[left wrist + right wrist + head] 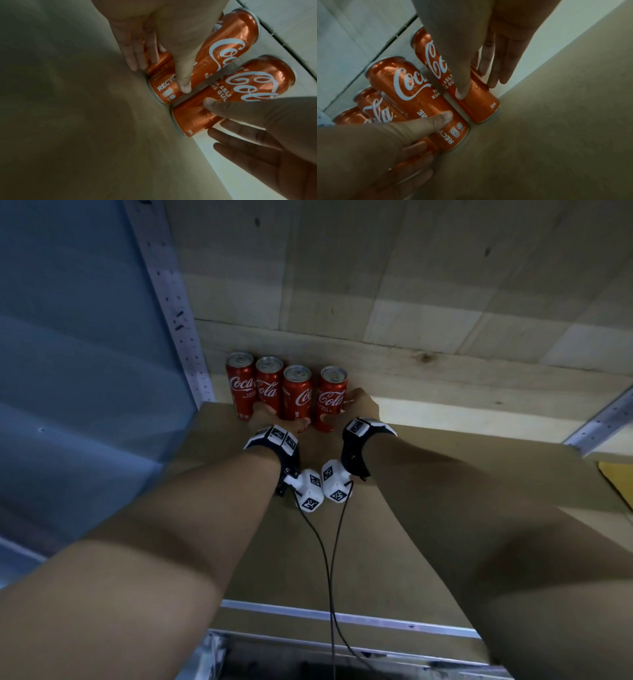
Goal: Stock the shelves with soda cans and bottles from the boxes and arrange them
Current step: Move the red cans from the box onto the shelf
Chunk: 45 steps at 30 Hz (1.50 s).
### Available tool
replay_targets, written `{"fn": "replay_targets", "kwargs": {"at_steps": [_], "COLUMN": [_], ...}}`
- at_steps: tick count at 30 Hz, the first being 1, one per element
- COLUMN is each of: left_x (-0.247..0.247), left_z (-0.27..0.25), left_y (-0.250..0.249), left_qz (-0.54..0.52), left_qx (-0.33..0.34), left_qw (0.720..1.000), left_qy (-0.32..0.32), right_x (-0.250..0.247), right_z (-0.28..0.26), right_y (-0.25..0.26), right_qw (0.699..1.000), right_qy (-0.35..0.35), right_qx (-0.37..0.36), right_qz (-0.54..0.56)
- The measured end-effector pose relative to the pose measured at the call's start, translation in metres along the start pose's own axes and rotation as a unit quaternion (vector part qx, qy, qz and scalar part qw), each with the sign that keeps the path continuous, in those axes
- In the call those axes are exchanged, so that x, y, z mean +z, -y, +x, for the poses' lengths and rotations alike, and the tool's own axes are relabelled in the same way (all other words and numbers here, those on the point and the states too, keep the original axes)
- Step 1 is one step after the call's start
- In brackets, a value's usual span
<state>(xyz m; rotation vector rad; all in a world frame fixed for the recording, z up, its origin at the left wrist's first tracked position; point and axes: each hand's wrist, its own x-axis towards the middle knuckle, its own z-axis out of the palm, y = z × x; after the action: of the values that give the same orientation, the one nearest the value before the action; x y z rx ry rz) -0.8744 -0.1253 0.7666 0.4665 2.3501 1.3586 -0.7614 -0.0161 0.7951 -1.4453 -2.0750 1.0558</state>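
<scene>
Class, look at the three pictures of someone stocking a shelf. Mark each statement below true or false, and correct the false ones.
1. Four red aluminium cola cans stand upright in a row on the shelf. True.
2. The right hand holds the rightmost can. True.
3. The left hand hangs idle, away from the cans. False: its thumb and fingers are round the third can from the left.
4. The cans lie on their sides. False: they stand with their silver tops up.
5. A small gap separates the rightmost can from its neighbour. True.
</scene>
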Motion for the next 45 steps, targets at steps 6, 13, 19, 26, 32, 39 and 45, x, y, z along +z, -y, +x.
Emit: {"fn": "replay_targets", "kwargs": {"at_steps": [6,13,19,26,32,39,45], "left_x": [0.007,-0.003,-0.003,-0.003,0.001,-0.022,-0.054], "left_z": [0.009,0.003,0.024,0.009,0.008,-0.016,-0.059], "left_y": [-0.011,0.011,0.023,0.002,0.001,0.013,0.012], "left_qz": [-0.003,-0.010,0.013,0.089,0.143,0.265,0.379], "left_qx": [-0.045,0.038,0.034,-0.001,0.000,0.100,0.126], "left_qw": [0.996,0.999,0.999,0.996,0.990,0.958,0.898], "left_qy": [0.075,-0.004,-0.017,-0.026,-0.019,0.057,0.182], "right_x": [-0.011,-0.012,-0.009,-0.008,-0.008,-0.039,-0.099], "right_z": [0.006,0.009,0.011,0.011,0.008,-0.032,-0.084], "right_y": [0.005,0.000,-0.005,-0.004,-0.004,-0.010,-0.042], "right_qw": [0.999,0.999,0.999,0.999,0.997,0.941,0.921], "right_qy": [-0.005,0.004,0.006,0.001,0.025,0.133,0.204], "right_qx": [-0.008,-0.012,0.010,0.018,-0.015,-0.101,-0.105], "right_qz": [-0.037,-0.046,-0.038,-0.041,-0.071,-0.293,-0.316]}}
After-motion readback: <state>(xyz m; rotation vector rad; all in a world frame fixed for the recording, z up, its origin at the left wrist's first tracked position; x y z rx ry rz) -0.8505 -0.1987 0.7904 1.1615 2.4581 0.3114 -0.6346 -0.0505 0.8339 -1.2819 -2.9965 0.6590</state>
